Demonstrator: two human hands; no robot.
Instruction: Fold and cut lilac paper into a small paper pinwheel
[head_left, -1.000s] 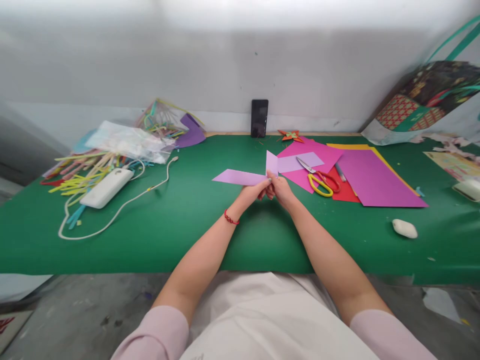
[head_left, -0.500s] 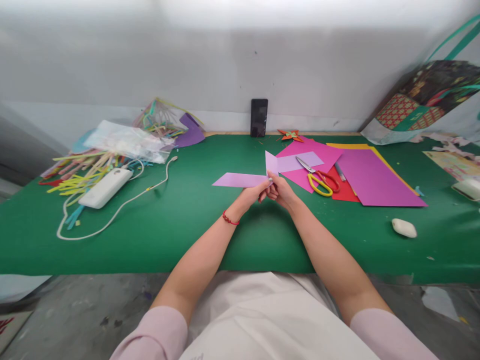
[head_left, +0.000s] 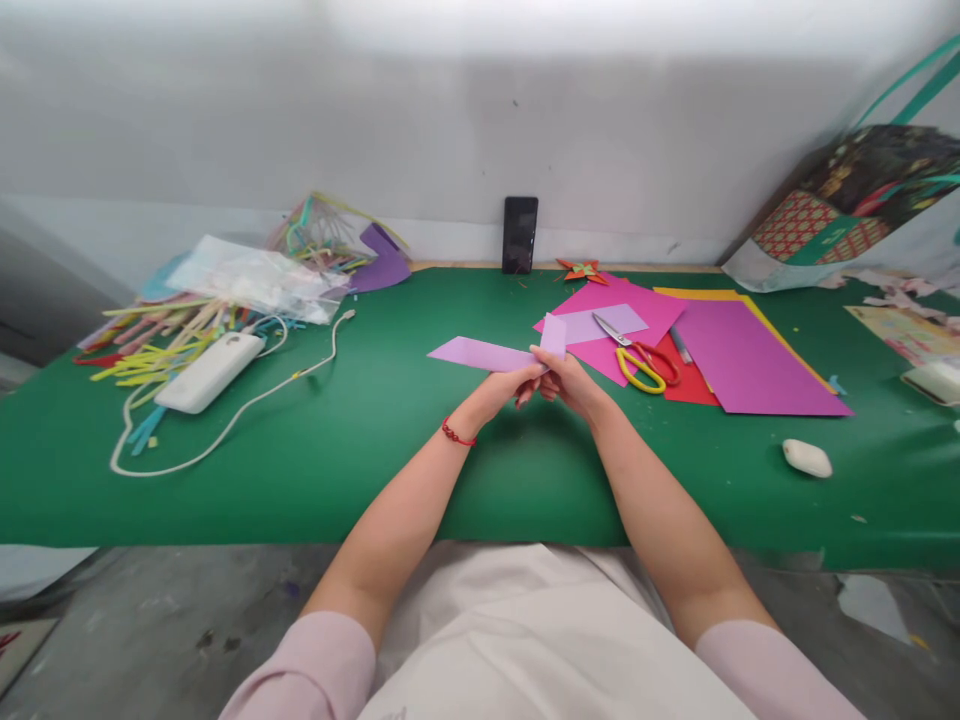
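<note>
A strip of light purple paper (head_left: pixel 480 354) is bent at its right end, with one long part pointing left and a short part standing up. My left hand (head_left: pixel 512 388) pinches it from below near the bend. On the bend itself, my right hand (head_left: pixel 564 380) is closed with its thumb on the paper. Both hands touch each other just above the table. Right of them lie scissors (head_left: pixel 639 368) with yellow and red handles, partly over another light purple paper piece (head_left: pixel 585 324) on magenta sheets (head_left: pixel 652 307).
A green table (head_left: pixel 360 480) spans the view. At left are paper strips (head_left: pixel 142 350), a plastic bag (head_left: pixel 255 275) and a white power bank (head_left: pixel 214 372) with its cable. A phone (head_left: pixel 519 235) leans on the wall; a white case (head_left: pixel 807 458) lies at right.
The short upright part of the paper has tilted to the right and folded over at the bend. Its long left part has turned slightly. Both hands stay in nearly the same place.
</note>
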